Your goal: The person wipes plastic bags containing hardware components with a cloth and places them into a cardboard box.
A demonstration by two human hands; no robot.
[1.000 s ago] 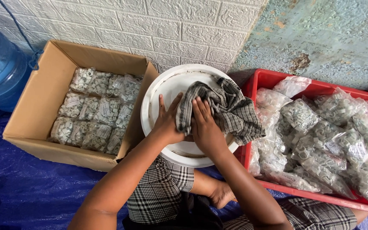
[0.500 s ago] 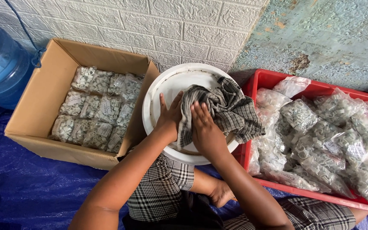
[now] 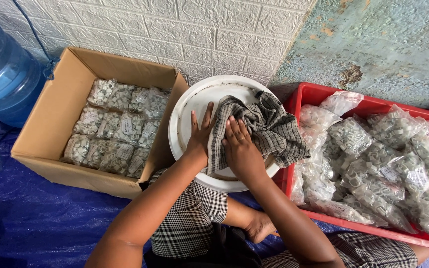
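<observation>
Your left hand (image 3: 200, 133) lies flat with fingers spread on the white round lid (image 3: 184, 124), its fingertips at the edge of the checked cloth (image 3: 264, 126). Your right hand (image 3: 239, 146) presses down on that cloth, fingers extended over it rather than closed around it. The cloth is a grey and dark checked fabric, crumpled into loose folds, lying on the right half of the lid and spilling over its rim toward the red crate (image 3: 319, 94). That crate holds clear bags of small pale rings (image 3: 373, 159). To your left, a cardboard box (image 3: 50, 134) holds similar bags packed in rows, with a blue water bottle (image 3: 1, 74) beyond it.
</observation>
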